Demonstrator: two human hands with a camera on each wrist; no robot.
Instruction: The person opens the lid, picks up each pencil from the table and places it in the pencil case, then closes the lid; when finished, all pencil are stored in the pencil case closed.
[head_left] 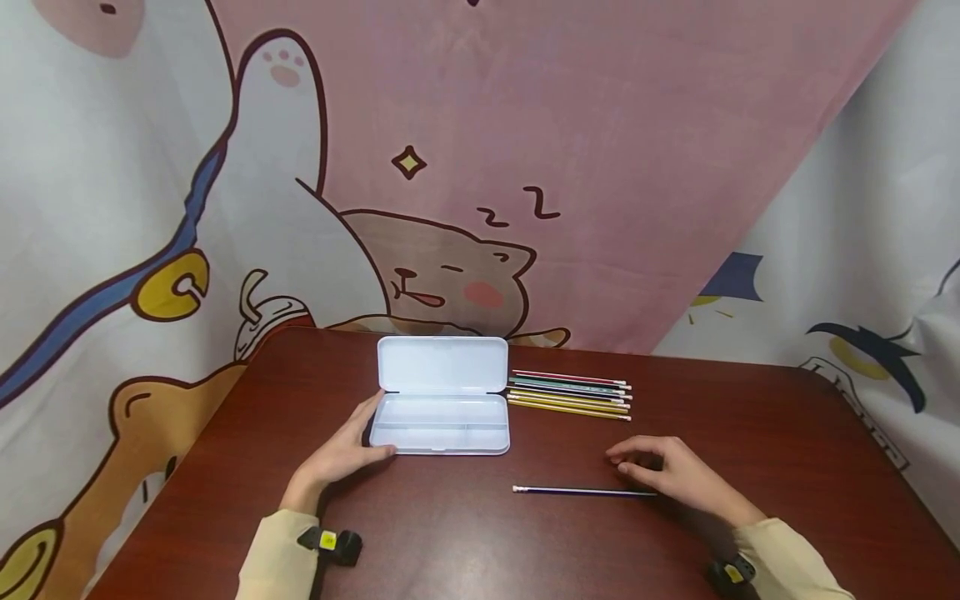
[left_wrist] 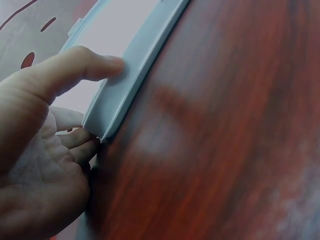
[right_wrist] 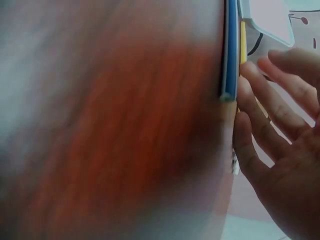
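Observation:
An open white pencil case (head_left: 440, 423) lies with its lid (head_left: 442, 364) tilted back. My left hand (head_left: 341, 450) grips its left end, the thumb on the front rim and the other fingers around the side; the left wrist view shows this hand (left_wrist: 45, 125) on the case (left_wrist: 112, 102). A dark blue pencil (head_left: 581, 492) lies in front and to the right, its eraser end pointing left. Beside its right end is my right hand (head_left: 686, 475), fingers loosely bent and holding nothing. In the right wrist view that hand (right_wrist: 280, 130) has spread fingers near the blue pencil (right_wrist: 231, 50).
Several pencils (head_left: 570, 396), red, green, dark and yellow, lie side by side to the right of the case, eraser ends to the right. The brown table (head_left: 450, 533) meets a cartoon-printed cloth (head_left: 637, 167) at the back.

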